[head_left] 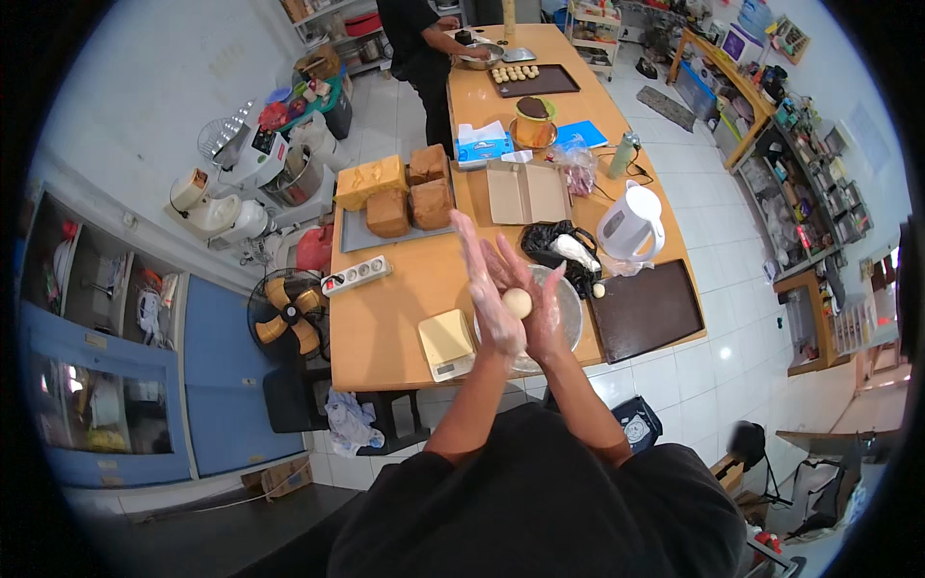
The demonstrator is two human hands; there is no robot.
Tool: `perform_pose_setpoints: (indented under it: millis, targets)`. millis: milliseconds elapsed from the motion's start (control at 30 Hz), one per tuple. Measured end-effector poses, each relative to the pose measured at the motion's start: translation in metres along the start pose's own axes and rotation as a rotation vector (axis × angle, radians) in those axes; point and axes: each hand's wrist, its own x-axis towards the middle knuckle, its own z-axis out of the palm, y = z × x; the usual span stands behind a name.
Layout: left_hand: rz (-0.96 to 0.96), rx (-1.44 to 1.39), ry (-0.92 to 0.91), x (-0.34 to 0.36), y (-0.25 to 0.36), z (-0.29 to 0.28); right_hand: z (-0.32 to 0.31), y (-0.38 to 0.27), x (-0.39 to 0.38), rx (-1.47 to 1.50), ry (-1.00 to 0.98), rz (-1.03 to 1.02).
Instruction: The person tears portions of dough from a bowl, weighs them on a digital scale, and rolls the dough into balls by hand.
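Observation:
Flour-dusted, my left hand (489,306) and my right hand (545,323) are raised with palms facing and fingers stretched out. A small, pale, round dough ball (517,303) is held between the palms. Under them is a metal bowl (572,323), largely hidden by my hands. Left of the bowl, a pale yellow slab or tub (445,335) sits on a kitchen scale (453,368). At right lies a dark baking tray (655,313), with a small dough piece (598,290) at its upper left corner.
Brown loaves (387,212) stand on a metal tray at left, above a power strip (356,276). Around the table's middle are a black plastic bag (551,239), an open cardboard box (528,193) and a white kettle (631,223). Another person (424,58) works at the far end.

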Motion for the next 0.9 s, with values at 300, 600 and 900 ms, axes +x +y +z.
perform_pose_setpoints:
  millis: [300,600,900]
  targets:
    - [-0.073,-0.220,-0.070,-0.019,0.007,0.012,0.002,-0.004,0.000,-0.041,0.119,-0.041]
    - [-0.131,-0.051,-0.126,-0.037,-0.002,0.001,0.002,-0.009,0.007,-0.077,0.152,-0.155]
    - [-0.071,0.323,-0.150,-0.039,-0.023,-0.017,0.003,-0.004,0.007,0.111,0.116,-0.109]
